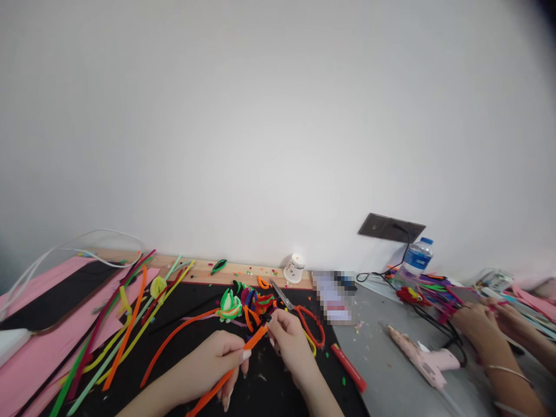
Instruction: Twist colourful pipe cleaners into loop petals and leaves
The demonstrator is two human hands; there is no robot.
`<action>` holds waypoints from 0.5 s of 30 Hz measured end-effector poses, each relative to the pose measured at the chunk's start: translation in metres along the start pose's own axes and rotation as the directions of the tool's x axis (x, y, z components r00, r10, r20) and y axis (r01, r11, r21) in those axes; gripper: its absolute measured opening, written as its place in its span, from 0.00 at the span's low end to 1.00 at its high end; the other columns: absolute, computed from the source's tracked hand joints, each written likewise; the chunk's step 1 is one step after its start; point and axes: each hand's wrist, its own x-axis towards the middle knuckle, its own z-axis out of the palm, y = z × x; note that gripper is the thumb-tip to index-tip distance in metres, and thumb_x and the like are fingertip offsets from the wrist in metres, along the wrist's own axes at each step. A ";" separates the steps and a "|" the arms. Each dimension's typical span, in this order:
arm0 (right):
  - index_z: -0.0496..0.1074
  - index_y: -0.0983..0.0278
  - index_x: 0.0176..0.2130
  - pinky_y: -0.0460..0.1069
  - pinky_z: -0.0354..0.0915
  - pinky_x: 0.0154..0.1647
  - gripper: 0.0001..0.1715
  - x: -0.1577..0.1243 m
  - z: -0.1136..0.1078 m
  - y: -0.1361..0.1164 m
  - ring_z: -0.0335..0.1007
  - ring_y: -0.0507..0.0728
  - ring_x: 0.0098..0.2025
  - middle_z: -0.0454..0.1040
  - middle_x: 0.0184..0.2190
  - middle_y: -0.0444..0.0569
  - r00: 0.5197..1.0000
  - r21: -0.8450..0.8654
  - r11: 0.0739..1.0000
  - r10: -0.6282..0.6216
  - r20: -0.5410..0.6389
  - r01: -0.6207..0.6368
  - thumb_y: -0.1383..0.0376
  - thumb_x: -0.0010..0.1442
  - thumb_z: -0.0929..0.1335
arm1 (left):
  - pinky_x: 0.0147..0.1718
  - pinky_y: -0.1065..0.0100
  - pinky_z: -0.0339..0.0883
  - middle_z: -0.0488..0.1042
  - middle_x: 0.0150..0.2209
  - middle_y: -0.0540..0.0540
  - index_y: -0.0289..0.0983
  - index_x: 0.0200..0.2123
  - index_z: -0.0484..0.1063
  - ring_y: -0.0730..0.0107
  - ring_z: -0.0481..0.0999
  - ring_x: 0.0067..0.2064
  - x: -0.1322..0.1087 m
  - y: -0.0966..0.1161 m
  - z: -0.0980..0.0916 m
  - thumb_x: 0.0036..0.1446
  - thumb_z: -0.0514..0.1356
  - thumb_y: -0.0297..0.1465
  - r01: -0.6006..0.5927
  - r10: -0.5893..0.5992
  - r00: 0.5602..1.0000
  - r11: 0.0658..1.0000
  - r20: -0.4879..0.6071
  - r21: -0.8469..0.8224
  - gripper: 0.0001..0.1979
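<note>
Between my two hands runs an orange pipe cleaner bundle (221,383), its lower end trailing toward the bottom of the view. My left hand (221,362) pinches it between thumb and fingers. At its upper end, my right hand (286,336) closes on the tip, where a small dark bit shows. Just beyond the hands lie a green-and-white pipe cleaner piece (230,305) and a multicoloured cluster of bent pipe cleaners (260,302). Scissors with red handles (310,324) lie beside my right hand, blades pointing up and left.
Loose pipe cleaners (136,321) and a phone (56,292) lie on pink sheets at left. A white paper cup (294,268) stands by the wall. Rightward are a red tube (348,368), a pink glue gun (423,356), a water bottle (416,258) and another person's hands (475,324).
</note>
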 end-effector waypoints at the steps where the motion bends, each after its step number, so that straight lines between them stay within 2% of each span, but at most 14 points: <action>1: 0.60 0.64 0.21 0.43 0.40 0.15 0.17 0.001 -0.002 0.001 0.43 0.46 0.15 0.55 0.13 0.37 1.000 -0.012 1.000 -0.015 -0.015 0.015 0.58 0.57 0.62 | 0.14 0.75 0.58 0.63 0.11 0.56 0.36 0.23 0.64 0.77 0.62 0.12 -0.001 0.001 -0.003 0.52 0.52 0.47 -0.004 0.004 1.000 0.999 0.010 -0.036 0.19; 4: 0.62 0.64 0.22 0.44 0.40 0.15 0.18 0.004 -0.006 0.003 0.43 0.46 0.15 0.54 0.13 0.37 0.998 -0.021 0.999 -0.038 -0.052 0.037 0.58 0.58 0.60 | 0.14 0.76 0.56 0.61 0.14 0.58 0.37 0.24 0.61 0.79 0.60 0.13 -0.006 0.007 -0.014 0.54 0.52 0.46 -0.037 0.038 0.999 0.986 0.006 -0.162 0.18; 7: 0.62 0.64 0.22 0.44 0.41 0.15 0.17 0.004 -0.007 0.004 0.44 0.47 0.15 0.54 0.13 0.37 0.995 -0.024 0.998 -0.055 -0.081 0.054 0.58 0.59 0.60 | 0.12 0.79 0.47 0.55 0.15 0.60 0.39 0.24 0.58 0.84 0.51 0.13 -0.011 0.014 -0.030 0.55 0.52 0.45 -0.070 0.070 0.998 0.961 -0.008 -0.268 0.17; 9: 0.62 0.64 0.22 0.44 0.42 0.16 0.18 0.004 -0.007 0.004 0.45 0.47 0.15 0.53 0.13 0.38 0.993 -0.039 0.997 -0.069 -0.093 0.065 0.59 0.59 0.60 | 0.13 0.79 0.42 0.53 0.17 0.60 0.39 0.25 0.56 0.84 0.45 0.15 -0.013 0.017 -0.041 0.55 0.53 0.45 -0.093 0.074 0.995 0.951 -0.073 -0.296 0.17; 11: 0.62 0.64 0.21 0.44 0.42 0.16 0.18 0.003 -0.007 0.003 0.45 0.48 0.16 0.53 0.14 0.38 0.991 -0.063 0.995 -0.088 -0.101 0.082 0.59 0.59 0.60 | 0.14 0.78 0.39 0.50 0.18 0.60 0.39 0.24 0.56 0.82 0.43 0.17 -0.014 0.020 -0.052 0.53 0.53 0.47 -0.165 0.125 0.978 0.955 -0.168 -0.249 0.18; 13: 0.62 0.64 0.22 0.44 0.42 0.17 0.17 0.002 -0.007 0.001 0.45 0.48 0.16 0.53 0.14 0.38 0.989 -0.095 0.990 -0.111 -0.102 0.101 0.59 0.59 0.60 | 0.15 0.76 0.40 0.48 0.18 0.59 0.40 0.25 0.57 0.80 0.45 0.17 -0.014 0.022 -0.064 0.52 0.50 0.49 -0.175 0.135 0.933 0.980 -0.332 -0.093 0.18; 14: 0.62 0.64 0.22 0.44 0.43 0.17 0.17 0.002 -0.006 0.001 0.46 0.48 0.16 0.53 0.14 0.38 0.988 -0.110 0.988 -0.118 -0.101 0.107 0.60 0.59 0.59 | 0.15 0.75 0.41 0.48 0.17 0.59 0.40 0.25 0.58 0.79 0.47 0.16 -0.015 0.022 -0.070 0.52 0.49 0.50 -0.146 0.147 0.880 0.989 -0.451 0.037 0.18; 15: 0.62 0.64 0.22 0.44 0.43 0.17 0.17 0.002 -0.006 0.001 0.46 0.48 0.16 0.54 0.14 0.38 0.987 -0.123 0.986 -0.123 -0.100 0.110 0.60 0.59 0.59 | 0.16 0.74 0.44 0.50 0.16 0.58 0.40 0.26 0.60 0.76 0.52 0.16 -0.016 0.022 -0.077 0.52 0.49 0.49 -0.107 0.214 0.805 0.970 -0.554 0.219 0.17</action>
